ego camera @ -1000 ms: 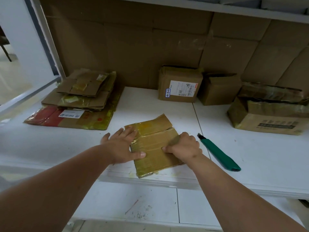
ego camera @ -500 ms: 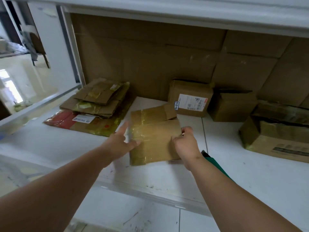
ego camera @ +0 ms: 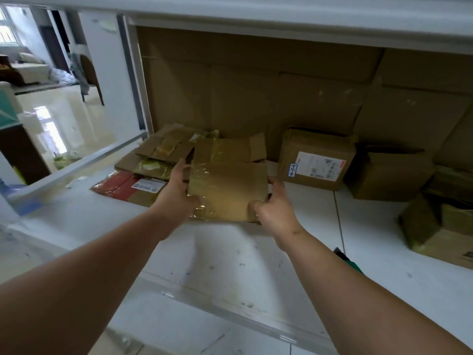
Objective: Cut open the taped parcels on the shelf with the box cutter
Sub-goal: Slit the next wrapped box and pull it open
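A flattened, tape-covered cardboard parcel (ego camera: 227, 183) is held above the white shelf (ego camera: 230, 254), its open flap pointing to the back. My left hand (ego camera: 176, 193) grips its left edge and my right hand (ego camera: 272, 208) grips its right front corner. The green box cutter (ego camera: 349, 262) lies on the shelf at the right, mostly hidden behind my right forearm. A taped box with a white label (ego camera: 316, 160) stands at the back, with another brown box (ego camera: 389, 172) to its right.
A stack of flattened cardboard (ego camera: 163, 155) lies at the back left on a red and brown flat package (ego camera: 125, 187). An opened box (ego camera: 440, 224) sits at the far right. Cardboard sheets (ego camera: 256, 85) line the back wall. An upper shelf (ego camera: 281, 19) hangs overhead.
Both hands lifted the flattened parcel off the shelf's front and carried it back and left toward the cardboard stack. The view tilted up; the box cutter stayed put.
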